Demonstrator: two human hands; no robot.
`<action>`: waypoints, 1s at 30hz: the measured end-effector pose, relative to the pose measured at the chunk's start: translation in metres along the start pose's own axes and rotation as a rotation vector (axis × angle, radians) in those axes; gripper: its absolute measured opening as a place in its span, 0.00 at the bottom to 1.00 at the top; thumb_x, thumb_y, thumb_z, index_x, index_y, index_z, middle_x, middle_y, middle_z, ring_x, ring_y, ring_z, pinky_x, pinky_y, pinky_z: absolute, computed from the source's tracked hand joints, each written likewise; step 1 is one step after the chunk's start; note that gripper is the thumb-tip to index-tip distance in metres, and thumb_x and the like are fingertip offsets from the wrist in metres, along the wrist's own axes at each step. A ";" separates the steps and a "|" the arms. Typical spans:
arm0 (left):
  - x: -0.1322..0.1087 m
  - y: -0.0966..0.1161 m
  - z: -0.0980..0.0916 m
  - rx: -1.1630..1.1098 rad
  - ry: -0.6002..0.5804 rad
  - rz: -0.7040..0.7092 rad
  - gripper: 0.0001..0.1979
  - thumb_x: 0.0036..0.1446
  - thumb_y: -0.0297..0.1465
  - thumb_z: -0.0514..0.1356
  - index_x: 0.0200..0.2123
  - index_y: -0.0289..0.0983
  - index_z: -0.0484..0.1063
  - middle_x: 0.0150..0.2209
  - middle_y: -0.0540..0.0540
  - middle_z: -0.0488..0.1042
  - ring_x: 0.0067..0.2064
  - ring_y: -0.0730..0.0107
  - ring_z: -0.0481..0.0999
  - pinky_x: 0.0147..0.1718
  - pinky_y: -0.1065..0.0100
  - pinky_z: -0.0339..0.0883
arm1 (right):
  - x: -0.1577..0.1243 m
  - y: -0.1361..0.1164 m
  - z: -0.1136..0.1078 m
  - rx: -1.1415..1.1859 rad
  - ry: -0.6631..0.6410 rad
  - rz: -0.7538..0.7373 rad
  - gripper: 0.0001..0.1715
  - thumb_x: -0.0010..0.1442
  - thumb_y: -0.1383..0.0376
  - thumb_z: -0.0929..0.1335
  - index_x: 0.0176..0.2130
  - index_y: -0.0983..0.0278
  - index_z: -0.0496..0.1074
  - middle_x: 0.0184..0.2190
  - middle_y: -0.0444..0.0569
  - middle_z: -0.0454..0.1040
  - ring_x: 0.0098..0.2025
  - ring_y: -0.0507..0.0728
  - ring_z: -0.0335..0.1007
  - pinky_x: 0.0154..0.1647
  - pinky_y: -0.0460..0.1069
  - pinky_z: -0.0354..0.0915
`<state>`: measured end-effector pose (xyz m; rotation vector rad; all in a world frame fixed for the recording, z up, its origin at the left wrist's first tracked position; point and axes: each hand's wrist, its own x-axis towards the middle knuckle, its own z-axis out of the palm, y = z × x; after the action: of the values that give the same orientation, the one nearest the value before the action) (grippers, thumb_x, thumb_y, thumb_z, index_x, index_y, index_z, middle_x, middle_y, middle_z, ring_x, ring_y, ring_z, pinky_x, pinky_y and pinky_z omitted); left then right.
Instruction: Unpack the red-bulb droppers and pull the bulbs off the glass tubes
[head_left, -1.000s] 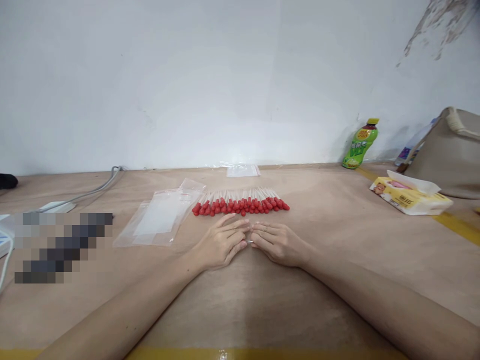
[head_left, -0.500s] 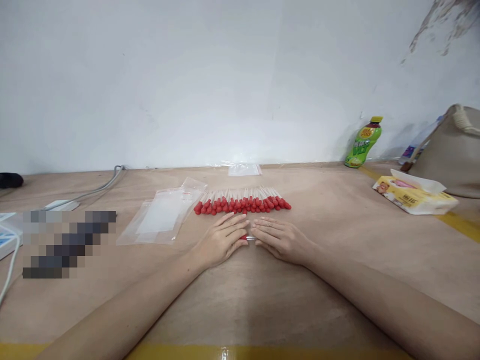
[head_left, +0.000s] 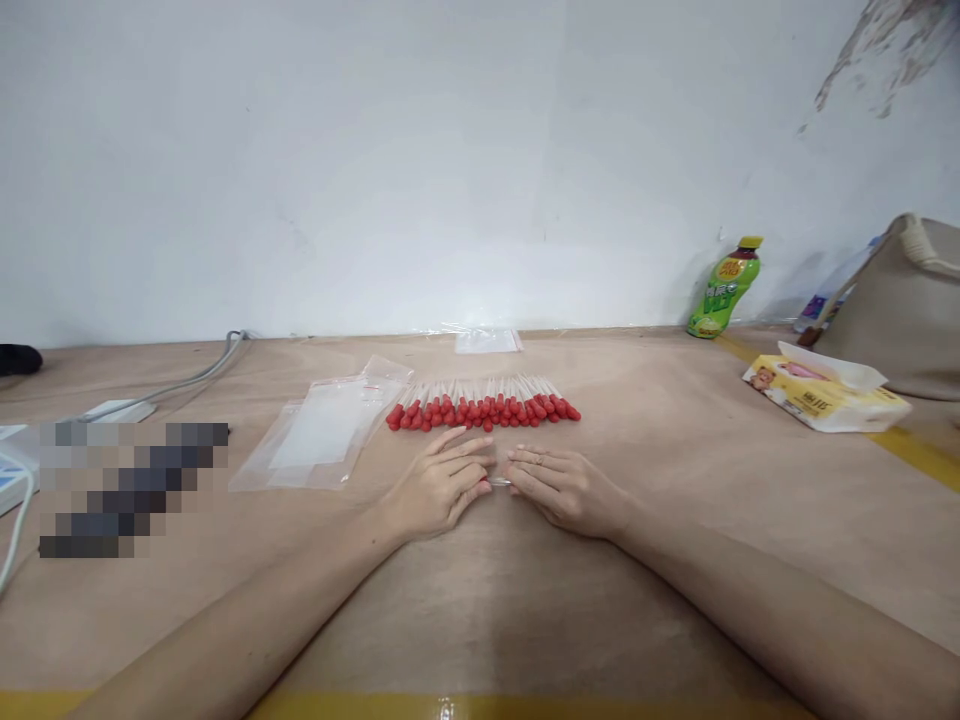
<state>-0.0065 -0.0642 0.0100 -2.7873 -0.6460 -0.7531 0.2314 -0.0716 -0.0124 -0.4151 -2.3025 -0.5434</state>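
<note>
Near the middle of the table, a single dropper (head_left: 499, 482) with a clear tube bridges the gap between my two hands, lying crosswise. My left hand (head_left: 444, 484) is closed on its red bulb end, thumb below and fingers above. At the clear tube end, my right hand (head_left: 564, 488) pinches with fingers pressed together. Just beyond both hands lies a row of similar droppers (head_left: 484, 408), red bulbs toward me and pale tubes toward the wall. Much of the held dropper is covered by my fingers.
Clear zip bags (head_left: 319, 435) lie left of the row, and another bag (head_left: 487, 342) is by the wall. A green bottle (head_left: 725, 288), a tissue pack (head_left: 825, 390) and a beige bag (head_left: 892, 310) stand right. A grey cable (head_left: 199, 375) and a blurred dark object (head_left: 135, 490) are left.
Both hands have drawn slightly toward me, away from the row, with the dropper between them. Less of its red bulb shows beside my left hand.
</note>
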 end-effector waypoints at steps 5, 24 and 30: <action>-0.013 -0.013 -0.009 0.042 0.027 -0.138 0.08 0.60 0.30 0.51 0.37 0.36 0.69 0.39 0.46 0.74 0.44 0.65 0.70 0.44 0.61 0.63 | -0.013 0.014 -0.006 -0.073 0.077 0.281 0.13 0.58 0.69 0.63 0.44 0.63 0.70 0.31 0.48 0.76 0.35 0.52 0.71 0.39 0.49 0.66; -0.055 -0.036 -0.015 0.087 0.195 -0.640 0.05 0.58 0.31 0.50 0.33 0.38 0.64 0.32 0.48 0.64 0.32 0.70 0.67 0.31 0.69 0.65 | 0.019 -0.009 0.017 -0.257 -0.063 0.406 0.10 0.56 0.72 0.61 0.27 0.65 0.70 0.21 0.46 0.69 0.27 0.52 0.60 0.34 0.50 0.48; -0.052 -0.046 -0.012 0.114 0.222 -0.614 0.05 0.54 0.28 0.51 0.30 0.37 0.67 0.31 0.47 0.66 0.32 0.70 0.68 0.29 0.69 0.64 | 0.025 -0.015 0.019 -0.218 -0.090 0.407 0.10 0.56 0.71 0.61 0.29 0.65 0.71 0.24 0.47 0.71 0.28 0.52 0.62 0.34 0.50 0.49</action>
<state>-0.0732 -0.0452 -0.0038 -2.3506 -1.4685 -1.0656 0.1962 -0.0716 -0.0106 -1.0053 -2.1638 -0.5776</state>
